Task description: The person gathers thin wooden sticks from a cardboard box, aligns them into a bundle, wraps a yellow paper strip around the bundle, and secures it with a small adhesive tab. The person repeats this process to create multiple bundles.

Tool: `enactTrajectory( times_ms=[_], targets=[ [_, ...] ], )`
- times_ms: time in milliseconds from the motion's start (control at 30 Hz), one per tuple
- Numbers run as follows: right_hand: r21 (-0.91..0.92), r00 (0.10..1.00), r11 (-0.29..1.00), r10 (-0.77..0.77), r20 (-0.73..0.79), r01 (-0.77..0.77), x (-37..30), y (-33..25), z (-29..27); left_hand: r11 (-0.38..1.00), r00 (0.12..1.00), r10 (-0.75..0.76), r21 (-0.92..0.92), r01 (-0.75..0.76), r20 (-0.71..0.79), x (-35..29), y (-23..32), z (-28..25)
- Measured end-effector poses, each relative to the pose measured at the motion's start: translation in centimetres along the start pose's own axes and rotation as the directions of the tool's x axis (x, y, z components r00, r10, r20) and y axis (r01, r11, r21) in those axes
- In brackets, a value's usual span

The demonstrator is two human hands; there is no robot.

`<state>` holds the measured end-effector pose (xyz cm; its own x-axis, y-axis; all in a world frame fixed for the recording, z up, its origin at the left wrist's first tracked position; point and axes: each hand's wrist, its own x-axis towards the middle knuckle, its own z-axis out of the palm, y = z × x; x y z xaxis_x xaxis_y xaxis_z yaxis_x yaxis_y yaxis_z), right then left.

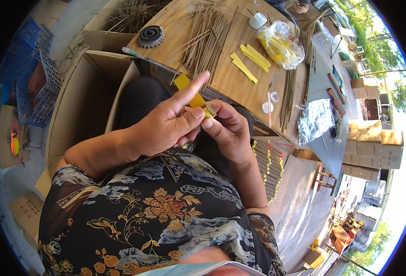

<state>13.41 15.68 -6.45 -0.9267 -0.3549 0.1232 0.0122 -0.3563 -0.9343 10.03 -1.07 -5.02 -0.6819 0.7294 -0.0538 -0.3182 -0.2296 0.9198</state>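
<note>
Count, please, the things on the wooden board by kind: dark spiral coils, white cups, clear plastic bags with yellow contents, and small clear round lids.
Dark spiral coils: 1
White cups: 1
Clear plastic bags with yellow contents: 1
Small clear round lids: 2
Total: 5
The thin sticks and loose yellow strips are left uncounted; they overlap too much.

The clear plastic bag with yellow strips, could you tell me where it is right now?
In the head view the bag lies at the upper right on the wooden table, just right of the loose yellow strips.
</note>
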Motion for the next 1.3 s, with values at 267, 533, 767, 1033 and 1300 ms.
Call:
enactTrajectory(
  times_ms=[267,533,767,1033,1300],
  targets=[
    [-0.075,0.999,0.997,-0.016,0.030,0.018,-0.2,-0.2,-0.8,0.984,0.988,-0.119,-0.123,0.130,0.096,0.0,0.0,-0.5],
    [-0.311,0.992,0.950,0.015,0.127,0.025,0.2,-1.9,-1.8,0.954,0.959,-0.233,-0.154,0.258,0.159,0.2,-0.3,-0.3],
    [-0.421,0.982,0.895,-0.081,0.169,0.147,0.4,-2.1,-2.1,0.944,0.957,-0.174,-0.239,0.229,0.232,0.3,-0.3,-0.4],
    [-0.446,0.968,0.870,-0.121,0.220,0.211,0.4,-2.4,-2.3,0.924,0.946,-0.153,-0.299,0.240,0.287,0.1,-0.6,-0.7],
    [-0.528,0.974,0.824,-0.120,0.194,0.206,0.3,-2.9,-2.1,0.890,0.949,-0.176,-0.370,0.268,0.263,0.2,-0.7,-0.5]
  ],
)
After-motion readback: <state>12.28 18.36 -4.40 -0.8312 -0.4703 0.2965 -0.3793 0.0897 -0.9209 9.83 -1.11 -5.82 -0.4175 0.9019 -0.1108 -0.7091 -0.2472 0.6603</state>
